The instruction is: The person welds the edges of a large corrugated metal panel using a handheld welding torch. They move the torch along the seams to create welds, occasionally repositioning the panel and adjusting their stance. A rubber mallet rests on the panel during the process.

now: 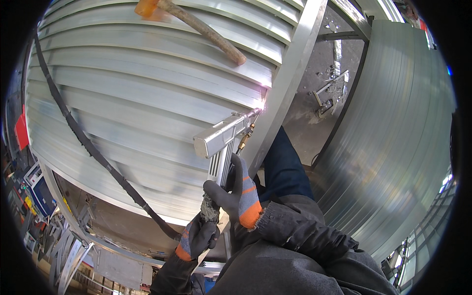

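Note:
My right hand (237, 192), in a grey and orange glove, is wrapped round the grip of a silver welding gun (223, 135). Its nozzle meets the joint between a louvre slat and the metal frame bar (287, 81), where a bright white-pink glow (259, 104) shows. Beside the nozzle runs a thin brass-fitted wire feed tube (244, 139). Below the grip, my gloved left hand (199, 237) closes round the gun's wrapped cable end. From there a black cable (101, 160) trails to the upper left across the pale louvred metal panel (147, 105).
A mallet (204, 33) with an orange head and wooden handle lies on the slats. Stacked metal strips (393, 113) stand at the right. Metal scraps (329, 96) lie on the floor beyond the frame bar. A blue-and-white machine (39, 189) is at far left.

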`<control>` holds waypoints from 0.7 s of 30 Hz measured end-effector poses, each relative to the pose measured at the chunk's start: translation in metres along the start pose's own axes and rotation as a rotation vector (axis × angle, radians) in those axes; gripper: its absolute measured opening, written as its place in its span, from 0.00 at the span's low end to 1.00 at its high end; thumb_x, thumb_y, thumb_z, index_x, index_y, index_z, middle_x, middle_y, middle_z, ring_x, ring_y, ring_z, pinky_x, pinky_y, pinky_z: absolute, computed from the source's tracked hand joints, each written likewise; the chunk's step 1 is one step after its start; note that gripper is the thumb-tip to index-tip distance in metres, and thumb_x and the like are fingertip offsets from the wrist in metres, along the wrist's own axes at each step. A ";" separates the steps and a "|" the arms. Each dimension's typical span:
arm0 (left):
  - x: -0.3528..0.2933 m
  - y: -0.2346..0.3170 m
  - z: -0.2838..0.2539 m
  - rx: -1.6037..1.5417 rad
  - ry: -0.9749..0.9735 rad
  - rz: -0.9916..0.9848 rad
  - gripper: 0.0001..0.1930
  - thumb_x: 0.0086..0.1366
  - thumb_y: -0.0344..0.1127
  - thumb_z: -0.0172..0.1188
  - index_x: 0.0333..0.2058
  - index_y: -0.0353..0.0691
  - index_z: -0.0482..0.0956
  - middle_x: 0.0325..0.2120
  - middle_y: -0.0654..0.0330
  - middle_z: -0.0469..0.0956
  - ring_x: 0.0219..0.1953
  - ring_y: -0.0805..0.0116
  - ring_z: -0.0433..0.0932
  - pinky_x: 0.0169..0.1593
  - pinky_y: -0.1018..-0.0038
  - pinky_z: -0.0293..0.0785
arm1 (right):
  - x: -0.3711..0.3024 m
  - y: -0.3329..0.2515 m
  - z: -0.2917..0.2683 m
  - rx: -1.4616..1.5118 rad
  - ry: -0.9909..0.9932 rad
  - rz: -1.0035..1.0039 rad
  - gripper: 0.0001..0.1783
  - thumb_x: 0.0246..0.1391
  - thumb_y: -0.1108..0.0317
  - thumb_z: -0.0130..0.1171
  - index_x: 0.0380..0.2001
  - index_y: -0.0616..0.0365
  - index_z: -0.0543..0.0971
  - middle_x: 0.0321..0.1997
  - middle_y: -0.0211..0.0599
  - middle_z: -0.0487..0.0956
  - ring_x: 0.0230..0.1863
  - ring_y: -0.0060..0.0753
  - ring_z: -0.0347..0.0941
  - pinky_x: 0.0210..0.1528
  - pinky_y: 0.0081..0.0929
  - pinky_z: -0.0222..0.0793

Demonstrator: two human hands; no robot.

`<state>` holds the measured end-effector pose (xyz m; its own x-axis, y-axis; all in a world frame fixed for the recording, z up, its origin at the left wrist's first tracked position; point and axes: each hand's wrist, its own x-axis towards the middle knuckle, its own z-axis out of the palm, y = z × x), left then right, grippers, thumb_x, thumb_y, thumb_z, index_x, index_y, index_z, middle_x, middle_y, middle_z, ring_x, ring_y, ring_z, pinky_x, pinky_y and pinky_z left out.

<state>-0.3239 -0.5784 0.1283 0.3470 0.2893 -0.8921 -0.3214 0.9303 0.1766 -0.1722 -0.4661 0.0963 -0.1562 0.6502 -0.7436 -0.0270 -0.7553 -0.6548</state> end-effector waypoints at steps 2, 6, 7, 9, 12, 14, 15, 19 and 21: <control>0.000 -0.001 0.000 0.007 0.004 0.001 0.11 0.70 0.38 0.54 0.45 0.38 0.68 0.22 0.61 0.71 0.17 0.77 0.67 0.19 0.78 0.62 | -0.001 0.000 0.000 -0.065 -0.001 0.020 0.42 0.55 0.66 0.69 0.66 0.64 0.57 0.45 0.39 0.75 0.42 0.26 0.75 0.44 0.30 0.78; -0.002 -0.005 -0.001 -0.013 0.021 0.020 0.11 0.70 0.37 0.53 0.44 0.37 0.68 0.21 0.62 0.71 0.17 0.77 0.66 0.20 0.78 0.63 | -0.002 0.000 0.002 -0.021 0.000 -0.022 0.42 0.53 0.67 0.70 0.64 0.64 0.58 0.42 0.38 0.74 0.39 0.25 0.74 0.41 0.30 0.77; -0.005 -0.006 -0.003 0.016 0.027 0.024 0.12 0.70 0.38 0.53 0.45 0.37 0.68 0.21 0.62 0.71 0.17 0.77 0.66 0.20 0.78 0.62 | -0.004 0.000 0.001 -0.093 0.002 0.000 0.44 0.54 0.66 0.70 0.66 0.64 0.57 0.44 0.39 0.75 0.41 0.26 0.75 0.43 0.30 0.78; -0.009 -0.010 -0.006 0.001 0.032 0.028 0.12 0.70 0.38 0.54 0.45 0.37 0.68 0.22 0.62 0.72 0.17 0.78 0.67 0.20 0.78 0.62 | -0.007 0.002 0.001 -0.088 -0.029 0.004 0.48 0.53 0.65 0.72 0.69 0.66 0.54 0.47 0.42 0.77 0.43 0.27 0.77 0.45 0.29 0.78; -0.014 -0.016 -0.009 -0.043 0.020 0.059 0.14 0.70 0.43 0.54 0.45 0.38 0.68 0.22 0.63 0.72 0.17 0.78 0.66 0.20 0.78 0.61 | -0.010 0.010 0.006 -0.049 -0.078 0.001 0.49 0.53 0.67 0.72 0.70 0.66 0.53 0.46 0.41 0.77 0.43 0.27 0.77 0.45 0.30 0.78; -0.015 -0.018 -0.012 -0.004 0.046 0.043 0.14 0.70 0.43 0.54 0.44 0.38 0.68 0.22 0.63 0.72 0.16 0.78 0.65 0.20 0.78 0.60 | -0.009 0.016 0.008 -0.107 -0.071 0.001 0.49 0.53 0.68 0.71 0.70 0.66 0.53 0.46 0.40 0.76 0.43 0.27 0.76 0.45 0.30 0.78; -0.014 -0.019 -0.013 -0.008 0.061 0.030 0.14 0.70 0.43 0.54 0.44 0.38 0.68 0.22 0.63 0.72 0.16 0.78 0.65 0.19 0.78 0.60 | -0.007 0.019 0.008 -0.077 -0.085 0.013 0.48 0.53 0.68 0.71 0.70 0.66 0.53 0.46 0.39 0.76 0.42 0.26 0.76 0.45 0.30 0.78; -0.005 -0.018 -0.015 -0.029 0.049 -0.018 0.15 0.70 0.44 0.55 0.43 0.38 0.68 0.22 0.63 0.72 0.17 0.78 0.66 0.20 0.79 0.61 | 0.002 0.028 0.007 0.000 -0.038 0.010 0.46 0.54 0.69 0.71 0.68 0.65 0.55 0.45 0.36 0.74 0.42 0.24 0.73 0.44 0.27 0.76; 0.001 -0.015 -0.015 0.001 0.040 -0.009 0.15 0.70 0.44 0.55 0.42 0.38 0.68 0.22 0.63 0.72 0.17 0.78 0.66 0.20 0.79 0.62 | 0.006 0.030 0.007 0.015 -0.008 0.057 0.46 0.52 0.68 0.71 0.67 0.64 0.55 0.46 0.38 0.74 0.41 0.25 0.72 0.44 0.29 0.76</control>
<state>-0.3316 -0.5957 0.1190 0.3140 0.2717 -0.9097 -0.3176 0.9330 0.1690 -0.1808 -0.4854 0.0731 -0.1661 0.6055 -0.7783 -0.0324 -0.7922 -0.6094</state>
